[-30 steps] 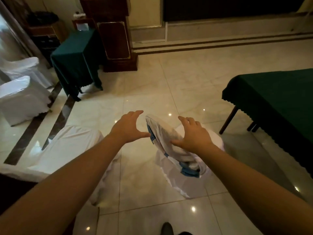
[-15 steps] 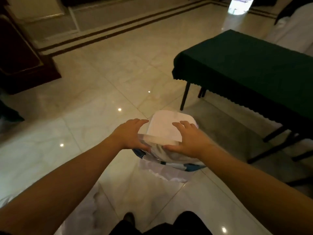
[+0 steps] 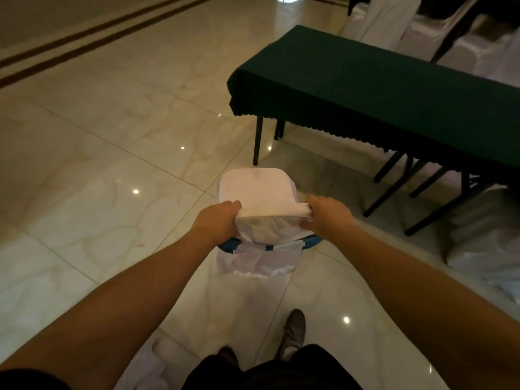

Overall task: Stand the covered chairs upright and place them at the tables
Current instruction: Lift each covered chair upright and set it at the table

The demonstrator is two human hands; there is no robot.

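A chair in a white cover (image 3: 254, 190) stands upright on the marble floor just in front of me, its seat facing away toward the green-clothed table (image 3: 380, 91). My left hand (image 3: 218, 220) grips the left end of the backrest top and my right hand (image 3: 327, 213) grips the right end. A blue band shows at the lower back of the cover. The chair sits a short way off the table's near-left corner and does not touch it.
Black table legs (image 3: 257, 142) and folding braces stand under the cloth at right. Another white-covered chair (image 3: 489, 243) lies low at the right edge. More covered chairs (image 3: 394, 21) stand beyond the table. White fabric (image 3: 146, 367) lies by my feet.
The chair went from tilted to upright. My hands slid out to both ends of the backrest top and closed on it. The view turned right toward the table.
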